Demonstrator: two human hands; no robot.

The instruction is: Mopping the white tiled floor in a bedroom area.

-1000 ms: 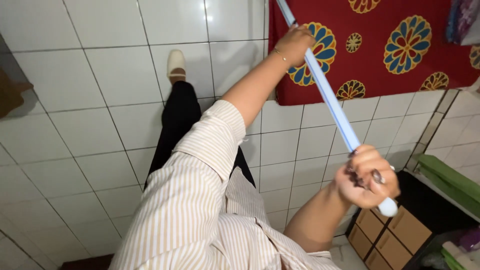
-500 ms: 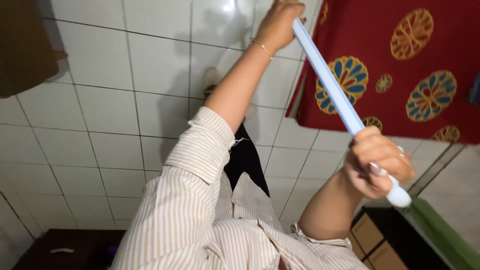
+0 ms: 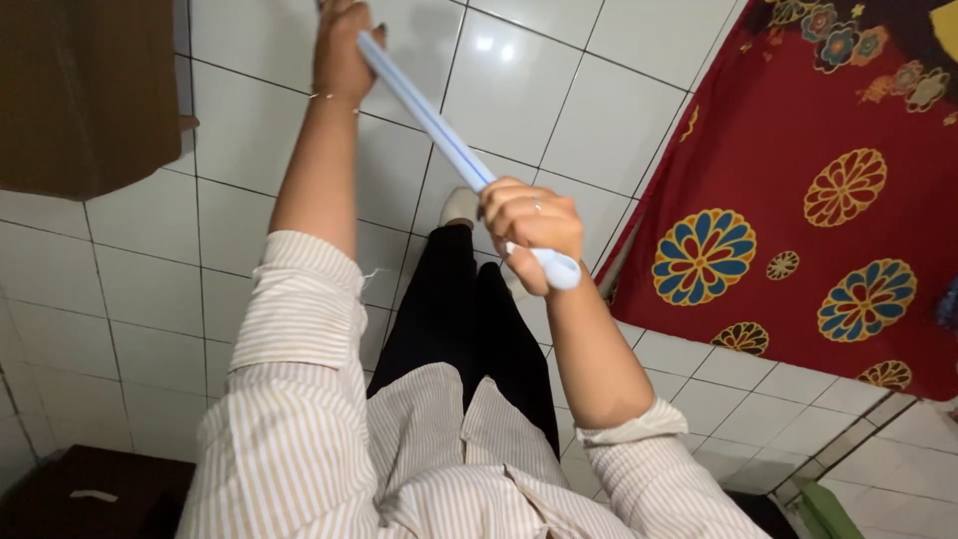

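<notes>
Both hands on one pole (image 3: pixel 429 115), pale blue, long, slanting from upper left down to lower right. Right hand (image 3: pixel 529 228) wrapped tight around the pole just above its rounded white end cap (image 3: pixel 559 270); cap sticks out just below the fist. Ring on one finger. Left hand (image 3: pixel 342 45) closed on the pole far up the shaft, well apart from the right, arm stretched out; thin bracelet (image 3: pixel 334 97) at the wrist. Upper end of the pole runs out of frame past the left hand.

Under the grip: white tiled floor (image 3: pixel 559 100), black trousers (image 3: pixel 459 319), one pale shoe (image 3: pixel 460 207) just left of the right fist. Striped shirt (image 3: pixel 329 449) sleeves rolled to the elbow. Right of the fist, a red cloth (image 3: pixel 798 150) with flower rounds. Left of the far hand, a brown wooden panel (image 3: pixel 85 90).
</notes>
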